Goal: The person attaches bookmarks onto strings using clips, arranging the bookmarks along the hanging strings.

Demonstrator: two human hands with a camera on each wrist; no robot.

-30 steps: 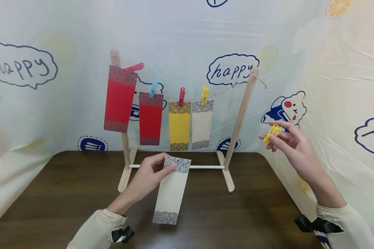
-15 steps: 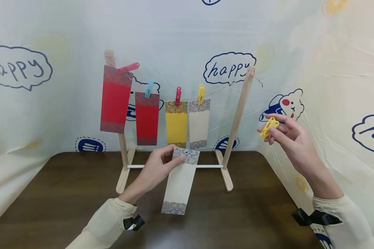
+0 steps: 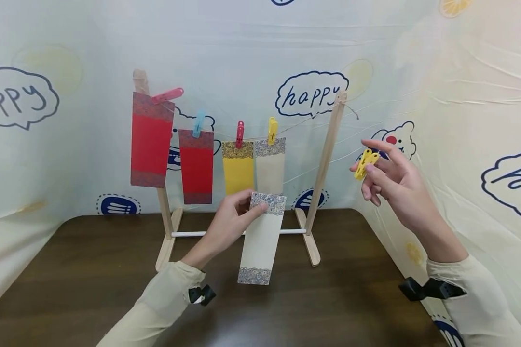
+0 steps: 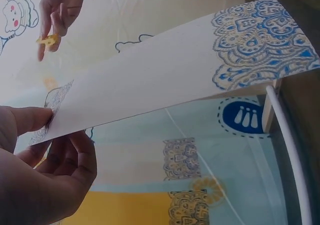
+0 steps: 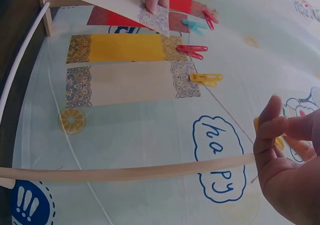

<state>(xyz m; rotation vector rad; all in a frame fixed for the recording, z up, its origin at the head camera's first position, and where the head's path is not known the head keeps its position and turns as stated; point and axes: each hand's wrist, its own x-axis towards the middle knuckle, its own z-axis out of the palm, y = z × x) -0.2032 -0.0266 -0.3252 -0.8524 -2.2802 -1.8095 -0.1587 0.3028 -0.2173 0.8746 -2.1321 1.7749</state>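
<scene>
My left hand (image 3: pixel 230 221) pinches the top end of a white paper card (image 3: pixel 260 241) with blue lace-patterned ends, thumb in front. The card hangs slightly tilted before the rack, overlapping the lower part of the hanging white card (image 3: pixel 270 168). Off to the right of the rack, my right hand (image 3: pixel 401 193) pinches a yellow clothespin (image 3: pixel 366 164) between thumb and fingers. In the right wrist view the fingers mostly hide that clothespin. A string (image 3: pixel 301 121) runs between two wooden posts, bearing a yellow card (image 3: pixel 239 168) and two red cards, the larger red card (image 3: pixel 149 144) at the left.
The wooden post (image 3: pixel 327 164) at the right stands between the hanging cards and my right hand. A white rod (image 3: pixel 188 234) joins the rack's feet on the dark table (image 3: pixel 91 289). Pink, blue, red and yellow clothespins (image 3: pixel 272 131) grip the hung cards. Printed cloth (image 3: pixel 226 43) hangs behind.
My left hand has moved up and to the right with the white card, nearer the hanging cards. The right hand has risen and shifted left with the yellow clothespin. The view has turned slightly.
</scene>
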